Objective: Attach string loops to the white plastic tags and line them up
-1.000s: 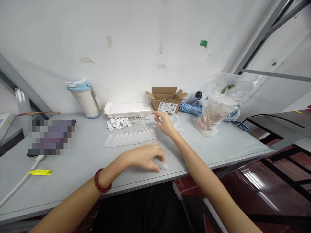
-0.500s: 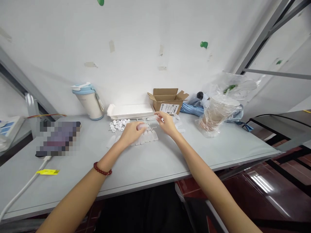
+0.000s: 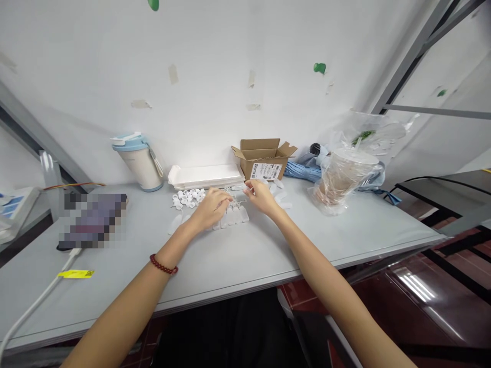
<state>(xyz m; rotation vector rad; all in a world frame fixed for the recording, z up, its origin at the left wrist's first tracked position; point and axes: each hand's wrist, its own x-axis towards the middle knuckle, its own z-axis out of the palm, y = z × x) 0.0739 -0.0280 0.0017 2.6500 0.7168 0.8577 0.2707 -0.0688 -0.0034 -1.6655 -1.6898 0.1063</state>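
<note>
Over the middle of the table, my left hand (image 3: 212,207) has its fingers bent and closed together, pointing right. What they hold, if anything, is hidden behind the fingers. Across a small gap, my right hand (image 3: 263,197) pinches a small whitish bit at its fingertips, too small to name. Below and between both hands lies a row of translucent flat plastic pieces (image 3: 235,216) with thin white ends. Small white cap-like parts (image 3: 187,198) form a loose pile left of my left hand. More translucent pieces (image 3: 280,194) lie right of my right hand.
White stacked trays (image 3: 207,176) and an open cardboard box (image 3: 264,166) stand against the wall. A tumbler (image 3: 138,163) is at the left, near a blurred-out device (image 3: 92,220) with a white cable (image 3: 42,294). At the right are a bagged cup (image 3: 341,174) and a blue folded umbrella (image 3: 303,171).
My left hand has turned and its fingers have curled in, hiding the translucent piece that showed at its fingertips. My right hand has shifted only slightly.
</note>
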